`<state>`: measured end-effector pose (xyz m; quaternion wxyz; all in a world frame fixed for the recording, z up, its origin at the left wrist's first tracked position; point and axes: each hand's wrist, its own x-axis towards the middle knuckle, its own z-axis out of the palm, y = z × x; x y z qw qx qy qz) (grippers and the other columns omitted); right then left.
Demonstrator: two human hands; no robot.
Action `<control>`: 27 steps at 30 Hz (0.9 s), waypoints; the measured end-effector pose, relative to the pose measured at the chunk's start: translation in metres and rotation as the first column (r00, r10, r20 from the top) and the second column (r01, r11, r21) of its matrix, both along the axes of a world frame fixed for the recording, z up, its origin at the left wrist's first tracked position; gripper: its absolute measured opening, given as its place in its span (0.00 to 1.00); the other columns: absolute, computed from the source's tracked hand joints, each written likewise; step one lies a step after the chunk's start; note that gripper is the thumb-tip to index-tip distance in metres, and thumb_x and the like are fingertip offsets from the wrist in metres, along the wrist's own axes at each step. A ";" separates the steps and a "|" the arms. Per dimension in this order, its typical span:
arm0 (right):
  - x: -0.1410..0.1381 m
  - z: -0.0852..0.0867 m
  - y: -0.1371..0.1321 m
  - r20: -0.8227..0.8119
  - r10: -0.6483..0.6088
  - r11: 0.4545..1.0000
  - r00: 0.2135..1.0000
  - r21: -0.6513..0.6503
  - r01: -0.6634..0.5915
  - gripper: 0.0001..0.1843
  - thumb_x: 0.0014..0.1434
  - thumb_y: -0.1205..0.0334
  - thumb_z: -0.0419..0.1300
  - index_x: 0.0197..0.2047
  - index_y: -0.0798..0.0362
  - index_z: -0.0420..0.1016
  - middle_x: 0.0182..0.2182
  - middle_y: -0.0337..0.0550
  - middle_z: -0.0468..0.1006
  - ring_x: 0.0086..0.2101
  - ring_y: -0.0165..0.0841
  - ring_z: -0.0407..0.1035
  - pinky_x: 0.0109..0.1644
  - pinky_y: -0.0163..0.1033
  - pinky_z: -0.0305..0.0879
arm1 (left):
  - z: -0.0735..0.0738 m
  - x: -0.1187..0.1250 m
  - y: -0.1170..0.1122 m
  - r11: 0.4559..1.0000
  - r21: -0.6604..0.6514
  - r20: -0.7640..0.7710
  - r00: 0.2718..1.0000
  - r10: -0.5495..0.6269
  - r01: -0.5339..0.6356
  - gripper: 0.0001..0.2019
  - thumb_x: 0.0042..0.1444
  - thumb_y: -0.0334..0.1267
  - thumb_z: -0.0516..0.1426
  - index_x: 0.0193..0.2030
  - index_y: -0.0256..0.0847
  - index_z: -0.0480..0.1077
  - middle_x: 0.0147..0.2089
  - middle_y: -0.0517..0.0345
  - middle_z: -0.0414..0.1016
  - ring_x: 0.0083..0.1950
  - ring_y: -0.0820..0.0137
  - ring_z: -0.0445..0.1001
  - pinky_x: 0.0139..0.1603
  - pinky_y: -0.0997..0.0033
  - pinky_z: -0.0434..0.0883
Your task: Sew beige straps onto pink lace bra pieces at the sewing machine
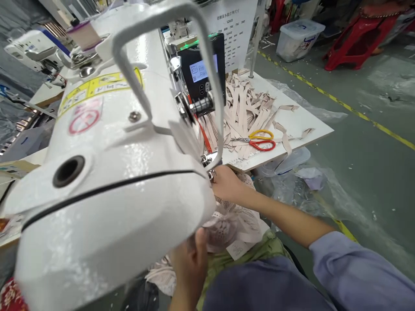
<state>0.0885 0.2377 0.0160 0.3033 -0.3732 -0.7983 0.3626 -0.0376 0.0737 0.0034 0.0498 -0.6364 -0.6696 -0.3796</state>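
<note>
A pale pink lace bra (223,229) with a white tag (238,248) lies over my lap, below the white sewing machine (123,207). My right hand (228,183) is close to the needle area, its fingers curled at the upper part of the bra; the fingertips are hidden by the machine head. My left hand (191,261) is lower, beside the bra's left edge, thumb raised. The machine head covers the other left fingers, so its grip does not show.
Scissors with red and yellow handles (261,140) lie by a heap of beige fabric strips (246,106) on the white table (308,123). A control screen (202,71) stands behind the machine's grey metal guard (212,65). A lidded plastic bin (298,41) and red stool (359,36) are on the floor.
</note>
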 end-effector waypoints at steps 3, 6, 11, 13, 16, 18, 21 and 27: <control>-0.004 -0.006 0.000 0.012 -0.022 0.999 1.000 0.046 0.022 0.08 0.59 0.67 0.59 0.43 0.54 0.75 0.45 0.46 0.75 0.38 0.35 0.70 0.40 0.37 0.63 | -0.009 -0.015 0.007 0.991 -0.134 0.298 0.953 0.047 -0.007 0.17 0.65 0.46 0.51 0.52 0.39 0.70 0.41 0.50 0.78 0.44 0.60 0.77 0.48 0.63 0.72; -0.006 -0.010 0.000 -0.001 -0.024 0.995 1.000 0.095 0.024 0.10 0.59 0.66 0.59 0.45 0.54 0.75 0.46 0.46 0.76 0.40 0.37 0.71 0.42 0.38 0.64 | -0.011 -0.019 0.013 0.968 -0.250 0.456 0.882 0.118 -0.001 0.18 0.62 0.52 0.51 0.43 0.39 0.73 0.38 0.51 0.79 0.41 0.61 0.77 0.43 0.65 0.73; -0.004 -0.009 -0.001 -0.086 -0.021 0.997 0.996 0.071 0.028 0.09 0.57 0.71 0.58 0.42 0.54 0.75 0.47 0.45 0.76 0.43 0.35 0.71 0.45 0.36 0.65 | -0.005 -0.011 0.013 0.956 -0.292 0.560 0.805 0.195 -0.029 0.15 0.59 0.50 0.56 0.30 0.42 0.66 0.18 0.67 0.62 0.18 0.73 0.61 0.19 0.75 0.61; -0.003 -0.008 -0.001 -0.084 -0.026 0.997 0.996 0.065 0.031 0.10 0.57 0.71 0.58 0.42 0.54 0.75 0.47 0.45 0.75 0.44 0.35 0.71 0.45 0.36 0.65 | -0.004 -0.008 0.012 0.965 -0.255 0.551 0.810 0.201 -0.066 0.12 0.59 0.48 0.57 0.32 0.42 0.65 0.17 0.71 0.59 0.17 0.75 0.57 0.17 0.77 0.57; -0.002 -0.006 -0.002 -0.091 -0.023 0.998 0.996 0.053 0.028 0.10 0.56 0.71 0.59 0.42 0.54 0.75 0.48 0.46 0.74 0.44 0.36 0.70 0.45 0.37 0.64 | -0.001 -0.003 0.013 0.981 -0.172 0.485 0.859 0.162 -0.088 0.09 0.59 0.43 0.58 0.35 0.42 0.65 0.20 0.71 0.61 0.18 0.76 0.60 0.19 0.78 0.59; -0.001 -0.005 -0.002 -0.097 -0.022 0.999 0.995 0.042 0.026 0.10 0.56 0.71 0.59 0.42 0.55 0.75 0.47 0.46 0.73 0.44 0.35 0.70 0.44 0.37 0.64 | 0.002 0.001 0.016 0.989 -0.127 0.444 0.887 0.127 -0.078 0.08 0.59 0.42 0.58 0.34 0.41 0.66 0.21 0.69 0.64 0.19 0.76 0.64 0.21 0.79 0.62; 0.001 -0.004 -0.002 -0.102 -0.019 0.999 0.995 0.044 0.024 0.08 0.56 0.72 0.59 0.40 0.55 0.74 0.46 0.45 0.73 0.43 0.35 0.69 0.44 0.37 0.63 | 0.007 0.006 0.018 0.992 -0.092 0.387 0.915 0.114 -0.084 0.08 0.58 0.41 0.58 0.32 0.41 0.67 0.23 0.67 0.66 0.20 0.76 0.66 0.22 0.79 0.64; 0.004 -0.005 -0.002 -0.142 0.007 0.998 0.990 0.062 0.002 0.06 0.56 0.72 0.58 0.38 0.55 0.73 0.46 0.45 0.73 0.45 0.34 0.68 0.46 0.36 0.62 | 0.010 0.007 0.018 0.984 -0.122 0.285 0.946 0.157 -0.127 0.10 0.57 0.44 0.59 0.31 0.41 0.67 0.22 0.68 0.64 0.21 0.75 0.66 0.23 0.77 0.65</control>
